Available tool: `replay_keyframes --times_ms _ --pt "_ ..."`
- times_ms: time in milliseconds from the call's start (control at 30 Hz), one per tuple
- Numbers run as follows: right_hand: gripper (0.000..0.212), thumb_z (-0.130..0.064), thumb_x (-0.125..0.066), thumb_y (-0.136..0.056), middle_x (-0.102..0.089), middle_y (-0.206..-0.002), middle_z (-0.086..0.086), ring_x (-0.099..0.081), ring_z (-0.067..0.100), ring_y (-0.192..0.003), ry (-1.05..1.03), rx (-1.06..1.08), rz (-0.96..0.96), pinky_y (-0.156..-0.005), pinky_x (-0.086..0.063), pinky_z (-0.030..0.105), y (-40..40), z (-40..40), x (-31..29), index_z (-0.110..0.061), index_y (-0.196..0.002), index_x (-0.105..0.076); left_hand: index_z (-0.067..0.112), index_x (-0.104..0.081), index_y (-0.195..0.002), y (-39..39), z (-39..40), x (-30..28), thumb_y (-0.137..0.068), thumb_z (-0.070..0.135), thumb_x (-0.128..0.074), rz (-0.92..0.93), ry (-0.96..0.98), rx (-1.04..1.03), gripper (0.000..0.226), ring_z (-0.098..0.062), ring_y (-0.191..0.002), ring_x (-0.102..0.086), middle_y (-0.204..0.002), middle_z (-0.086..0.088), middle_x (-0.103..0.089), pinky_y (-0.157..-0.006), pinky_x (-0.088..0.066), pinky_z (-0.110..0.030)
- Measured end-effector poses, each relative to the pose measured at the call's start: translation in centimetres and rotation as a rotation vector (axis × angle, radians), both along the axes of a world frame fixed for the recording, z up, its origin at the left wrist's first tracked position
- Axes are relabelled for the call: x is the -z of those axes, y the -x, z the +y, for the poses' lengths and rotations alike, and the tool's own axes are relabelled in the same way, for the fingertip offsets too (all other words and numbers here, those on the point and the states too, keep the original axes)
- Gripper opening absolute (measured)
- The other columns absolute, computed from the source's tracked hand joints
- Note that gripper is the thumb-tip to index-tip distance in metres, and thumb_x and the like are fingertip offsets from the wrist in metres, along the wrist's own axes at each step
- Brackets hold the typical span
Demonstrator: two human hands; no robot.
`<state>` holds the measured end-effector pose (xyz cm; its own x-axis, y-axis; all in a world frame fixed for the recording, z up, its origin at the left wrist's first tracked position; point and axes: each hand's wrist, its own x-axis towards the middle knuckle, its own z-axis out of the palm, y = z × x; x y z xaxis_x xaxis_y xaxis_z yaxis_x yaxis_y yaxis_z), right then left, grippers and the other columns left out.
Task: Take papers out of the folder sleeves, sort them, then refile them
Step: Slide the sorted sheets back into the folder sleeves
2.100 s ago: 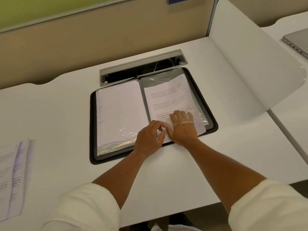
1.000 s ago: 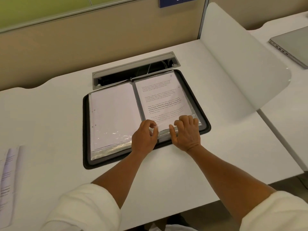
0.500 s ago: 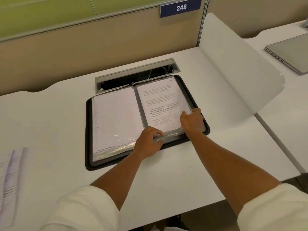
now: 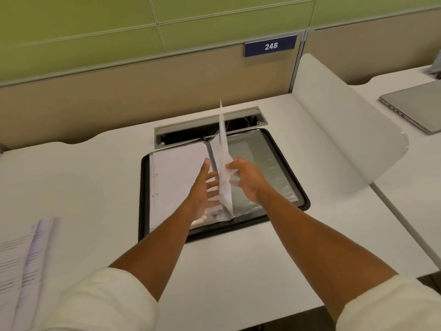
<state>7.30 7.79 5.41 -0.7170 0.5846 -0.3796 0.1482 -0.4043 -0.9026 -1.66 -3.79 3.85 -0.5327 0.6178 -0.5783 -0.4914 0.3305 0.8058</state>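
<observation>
A black folder [image 4: 303, 199] lies open on the white desk. One sleeve page [image 4: 223, 149] stands on edge over the spine, mid-turn. My right hand [image 4: 248, 180] pinches that page near its lower part. My left hand [image 4: 206, 189] is open, palm toward the page, just left of it. The left side shows a sleeve with a white paper [image 4: 176, 177]. On the right lies a clear, empty-looking sleeve [image 4: 260, 163].
Loose printed sheets [image 4: 21, 266] lie at the desk's left front. A cable tray slot [image 4: 207, 126] sits behind the folder. A white curved divider [image 4: 341, 130] bounds the right side, with a closed laptop [image 4: 415, 106] beyond it.
The right page with its paper was lying flat under both hands. Now my right hand has lifted it upright and swings it left, and my left hand has opened beside it.
</observation>
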Motion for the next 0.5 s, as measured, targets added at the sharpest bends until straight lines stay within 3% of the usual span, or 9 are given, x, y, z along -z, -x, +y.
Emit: replay_keyframes --times_ms 67,133,233,367,500 --pt "0.005 -0.016 -0.065 -0.085 -0.069 -0.107 0.01 -0.062 0.029 -0.111 0.0 -0.076 -0.001 -0.103 -0.047 0.049 1.0 -1.3 -0.2 -0.012 -0.087 -0.066 0.023 -0.057 -0.13 1.0 -0.6 -1.1 -0.084 0.082 -0.037 -0.042 -0.042 -0.035 0.077 -0.033 -0.111 -0.065 -0.122 -0.007 -0.068 -0.097 -0.052 -0.055" --pt "0.021 -0.02 -0.065 -0.086 -0.069 -0.11 0.011 -0.062 0.027 -0.112 -0.026 -0.147 -0.029 -0.106 -0.044 0.049 1.9 -2.5 -0.2 -0.005 -0.101 -0.069 0.024 -0.058 -0.129 1.9 -1.4 -2.1 -0.079 0.083 -0.042 -0.014 -0.03 0.001 0.079 -0.032 -0.111 -0.065 -0.121 -0.007 -0.068 -0.098 -0.052 -0.055" --pt "0.031 -0.036 -0.065 -0.089 -0.068 -0.119 0.004 -0.058 0.02 -0.117 -0.061 -0.246 -0.07 -0.109 -0.04 0.048 3.1 -4.2 -0.2 -0.013 -0.11 -0.07 0.03 -0.061 -0.115 2.8 -3.0 -3.2 -0.082 0.078 -0.049 0.054 0.035 0.055 0.06 -0.028 -0.108 -0.065 -0.116 -0.004 -0.067 -0.098 -0.052 -0.051" --pt "0.026 -0.046 -0.06 -0.091 -0.054 -0.14 -0.005 -0.043 0.016 -0.131 -0.092 -0.344 -0.124 -0.11 -0.034 0.043 4.5 -6.0 0.3 -0.024 -0.102 -0.07 0.03 -0.06 -0.109 4.5 -5.0 -2.8 -0.092 0.06 -0.056 0.057 0.095 0.028 0.034 -0.028 -0.106 -0.063 -0.113 -0.004 -0.065 -0.099 -0.053 -0.049" --pt "0.032 -0.045 -0.063 -0.089 -0.058 -0.135 -0.006 -0.05 0.016 -0.126 -0.204 -0.378 -0.212 -0.106 -0.04 0.04 5.6 -7.4 0.6 -0.018 -0.105 -0.072 0.01 -0.06 -0.122 7.1 -7.7 -0.7 -0.09 0.026 -0.069 0.175 0.272 -0.065 0.036 -0.027 -0.099 -0.065 -0.11 -0.009 -0.065 -0.084 -0.059 -0.036"
